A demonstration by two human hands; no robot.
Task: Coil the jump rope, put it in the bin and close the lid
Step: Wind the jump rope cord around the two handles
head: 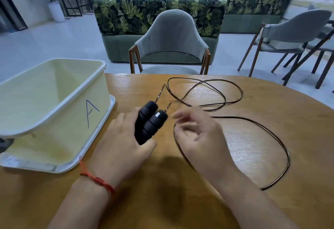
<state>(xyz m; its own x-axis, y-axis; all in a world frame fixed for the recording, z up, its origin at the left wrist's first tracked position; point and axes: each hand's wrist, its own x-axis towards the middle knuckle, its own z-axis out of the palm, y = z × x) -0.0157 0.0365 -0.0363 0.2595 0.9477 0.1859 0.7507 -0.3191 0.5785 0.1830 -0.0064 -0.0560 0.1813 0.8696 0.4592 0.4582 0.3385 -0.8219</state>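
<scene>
Bin: the cream plastic bin marked with a letter A (54, 102) stands open on your left, on the far-left part of the round wooden surface (271, 138).
Lid: the white plastic lid (101, 133) lies flat under that bin, its edge showing on the bin's right.
Handles: the two black ribbed jump-rope handles (150, 124) sit side by side in your left hand (122, 143), just right of the bin.
Cord: the thin dark jump-rope cord (271, 134) lies in loose loops on the surface to your right and beyond the handles.
Right hand: your right hand (200, 136) is just right of the handles, over the cord's near loop.
Chair: the grey upholstered wooden-legged chair (171, 37) stands behind the surface.
Sofa: the leaf-patterned green sofa (153, 15) is behind that chair.
</scene>
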